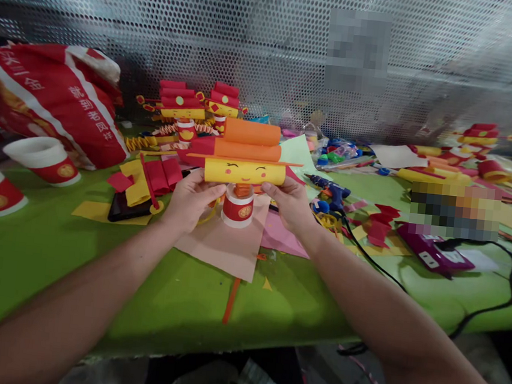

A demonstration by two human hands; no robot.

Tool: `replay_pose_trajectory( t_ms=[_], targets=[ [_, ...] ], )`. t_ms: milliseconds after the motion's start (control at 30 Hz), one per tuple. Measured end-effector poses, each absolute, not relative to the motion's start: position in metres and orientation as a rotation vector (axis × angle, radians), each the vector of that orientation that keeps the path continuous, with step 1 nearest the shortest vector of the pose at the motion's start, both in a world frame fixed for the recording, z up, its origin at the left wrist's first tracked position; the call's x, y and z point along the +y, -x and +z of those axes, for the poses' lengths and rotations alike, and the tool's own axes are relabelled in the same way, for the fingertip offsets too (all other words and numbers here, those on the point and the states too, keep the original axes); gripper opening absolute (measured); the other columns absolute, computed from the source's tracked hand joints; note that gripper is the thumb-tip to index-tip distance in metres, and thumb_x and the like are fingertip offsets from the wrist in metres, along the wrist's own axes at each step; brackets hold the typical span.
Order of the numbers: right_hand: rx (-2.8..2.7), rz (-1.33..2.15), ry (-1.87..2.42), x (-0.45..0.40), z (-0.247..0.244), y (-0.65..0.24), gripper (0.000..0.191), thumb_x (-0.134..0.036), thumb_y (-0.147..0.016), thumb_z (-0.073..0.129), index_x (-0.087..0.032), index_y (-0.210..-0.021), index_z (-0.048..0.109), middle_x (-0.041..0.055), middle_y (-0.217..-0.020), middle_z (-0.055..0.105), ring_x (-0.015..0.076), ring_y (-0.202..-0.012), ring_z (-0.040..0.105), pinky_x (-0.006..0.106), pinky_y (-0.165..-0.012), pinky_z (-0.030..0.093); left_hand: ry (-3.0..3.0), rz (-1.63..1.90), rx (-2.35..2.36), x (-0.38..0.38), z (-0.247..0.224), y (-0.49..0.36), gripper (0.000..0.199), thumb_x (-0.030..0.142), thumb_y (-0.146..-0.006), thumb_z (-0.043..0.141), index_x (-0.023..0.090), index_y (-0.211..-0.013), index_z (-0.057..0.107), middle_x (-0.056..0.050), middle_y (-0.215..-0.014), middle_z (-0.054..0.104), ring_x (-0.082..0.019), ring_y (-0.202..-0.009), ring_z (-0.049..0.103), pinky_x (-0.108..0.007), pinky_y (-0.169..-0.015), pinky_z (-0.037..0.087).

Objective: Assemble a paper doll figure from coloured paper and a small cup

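A yellow paper roll with a smiling drawn face [245,173] is held level between my hands. My left hand [195,201] pinches its left end, and my right hand [287,201] grips the right end. Orange paper rolls [251,132] are stacked on top of the face as a hat with a flat brim. Below the face, a folded orange paper strip [244,190] meets a red and white paper cup [237,210]. The cup is over a pale pink paper sheet [223,249] on the green table.
White and red cups [46,160] and a red bag [56,100] are at the left. Finished paper figures [180,103] stand behind. A blue glue gun [331,190], a purple power strip [435,250] and a black cable [493,306] lie to the right. An orange strip [231,301] is near the front edge.
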State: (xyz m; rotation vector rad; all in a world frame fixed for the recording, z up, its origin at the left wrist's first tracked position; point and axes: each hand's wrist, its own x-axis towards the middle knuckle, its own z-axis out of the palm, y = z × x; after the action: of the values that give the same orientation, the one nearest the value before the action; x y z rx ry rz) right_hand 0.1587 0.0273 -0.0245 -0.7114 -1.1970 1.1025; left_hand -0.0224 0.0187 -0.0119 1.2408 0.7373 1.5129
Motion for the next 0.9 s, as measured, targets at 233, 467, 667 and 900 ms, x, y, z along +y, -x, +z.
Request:
replay_pose_trajectory(
  t_ms=[233,467,667,900],
  targets=[
    [-1.25,1.096,0.635,0.028,-0.025,-0.159,0.025,-0.034,-0.059,0.076,-0.027,-0.082,0.07,-0.0029,-0.087,0.072,0.0156,-0.084,0.065,0.034,-0.08,0.053,-1.273,1.39,0.754,0.017,-0.001,0.021,0.033,0.021,-0.051,0.08,0.02,-0.082,0.07,-0.002,-0.083,0.073,-0.019,-0.079,0.067,-0.036,-0.078,0.053],
    [-1.226,1.094,0.665,0.028,-0.023,-0.158,0.023,-0.037,-0.057,0.076,-0.025,-0.076,0.071,-0.0019,-0.08,0.072,0.0168,-0.084,0.065,0.035,-0.08,0.052,-1.24,1.261,0.828,0.019,0.004,0.021,0.035,0.026,-0.048,0.082,0.016,-0.079,0.072,-0.007,-0.086,0.073,-0.026,-0.092,0.064,-0.042,-0.087,0.049],
    [-1.195,1.138,0.679,0.03,-0.024,-0.158,0.021,-0.037,-0.059,0.075,-0.027,-0.077,0.071,-0.003,-0.081,0.072,0.0158,-0.081,0.066,0.034,-0.078,0.053,-1.272,1.251,0.9,0.018,0.007,0.02,0.037,0.029,-0.046,0.083,0.015,-0.078,0.072,-0.008,-0.089,0.072,-0.027,-0.095,0.063,-0.042,-0.09,0.047],
    [-1.199,1.135,0.676,0.031,-0.025,-0.159,0.022,-0.038,-0.059,0.075,-0.026,-0.077,0.071,-0.0028,-0.081,0.072,0.016,-0.082,0.066,0.034,-0.078,0.053,-1.338,1.244,0.919,0.015,0.007,0.018,0.045,0.033,-0.049,0.081,0.016,-0.09,0.071,-0.008,-0.094,0.072,-0.028,-0.097,0.062,-0.04,-0.088,0.048]
  ],
)
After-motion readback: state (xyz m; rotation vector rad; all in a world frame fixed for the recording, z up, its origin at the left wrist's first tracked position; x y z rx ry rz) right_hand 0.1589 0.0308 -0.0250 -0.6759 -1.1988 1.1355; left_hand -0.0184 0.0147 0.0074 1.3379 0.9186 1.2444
